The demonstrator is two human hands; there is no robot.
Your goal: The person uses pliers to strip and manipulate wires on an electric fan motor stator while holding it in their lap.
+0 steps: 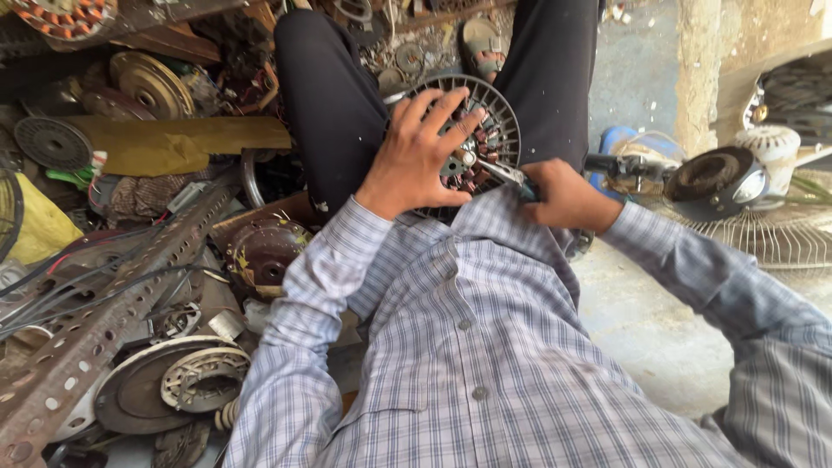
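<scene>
Here the round finned fan motor rests on the person's lap, between the dark trouser legs. The left hand lies spread open on it; the right hand, just beside it, clamps what may be a screwdriver.

You are sitting in a fan and motor repair workshop, on a bare concrete floor. To your left lies a heap of scrap: round motor housings, a wound stator, a perforated angle iron and loose wires. To your right stand a wire fan guard and a dismantled fan motor.
</scene>
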